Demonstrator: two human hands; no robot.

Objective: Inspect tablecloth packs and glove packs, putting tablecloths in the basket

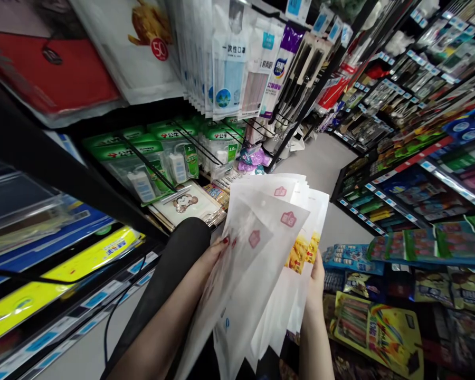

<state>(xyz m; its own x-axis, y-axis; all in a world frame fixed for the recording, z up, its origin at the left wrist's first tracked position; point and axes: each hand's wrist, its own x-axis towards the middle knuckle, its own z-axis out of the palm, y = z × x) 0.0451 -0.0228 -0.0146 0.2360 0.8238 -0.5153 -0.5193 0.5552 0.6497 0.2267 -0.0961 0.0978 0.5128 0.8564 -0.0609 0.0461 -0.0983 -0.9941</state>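
Observation:
A fanned stack of flat white bags (253, 279) is spread between my two hands at the middle of the view. Small red logos mark several of them, and yellow food pictures show on those at the right. My left hand (215, 257) grips the left edge of the stack, a red-nailed thumb on the front. At the right edge, my right hand (315, 285) closes around the bags; most of its fingers are hidden behind them. My dark-clothed knee (192, 235) is just beyond the left forearm.
Ahead hang packs of disposable masks (227, 68) above green-topped plug packs (178, 153) on hooks. Yellow packages (103, 258) lie on the left shelf. Snack packets (380, 327) fill the right shelf. Grey floor (320, 158) runs between the racks.

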